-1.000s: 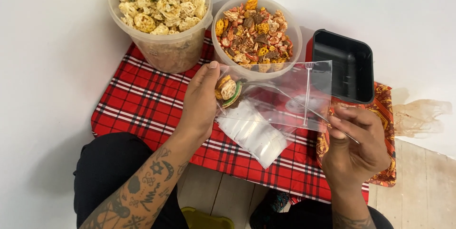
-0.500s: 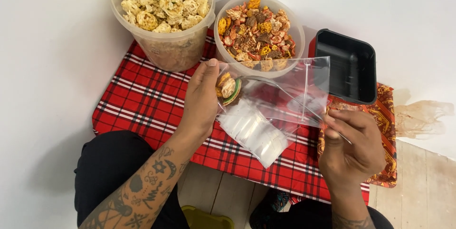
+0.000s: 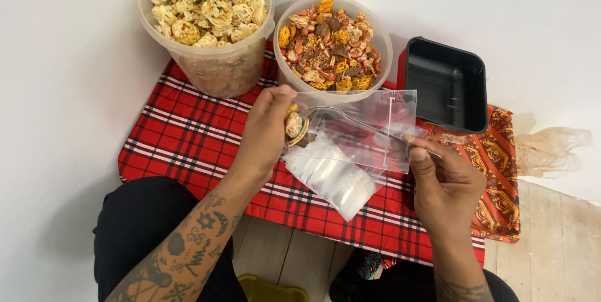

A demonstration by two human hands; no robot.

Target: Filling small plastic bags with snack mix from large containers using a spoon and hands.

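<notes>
Head view, left to right: a tall clear plastic tub of pale yellow ring-shaped crackers point(image 3: 205, 23) stands at the upper left of the frame, on the far edge of a red tartan cloth point(image 3: 181, 142). Just right of it stands a round clear plastic tub of mixed red and orange snacks point(image 3: 332, 42). Below the tubs, at centre frame, the left hand point(image 3: 268, 133) has its fingers closed around a handful of snack pieces point(image 3: 294, 125) at the mouth of a clear plastic zip bag point(image 3: 363, 130). A stack of empty clear bags point(image 3: 335, 180) lies beneath. The right hand point(image 3: 446, 186) pinches the bag's right edge between thumb and fingers. An empty black plastic tray point(image 3: 446, 86) sits upper right.
</notes>
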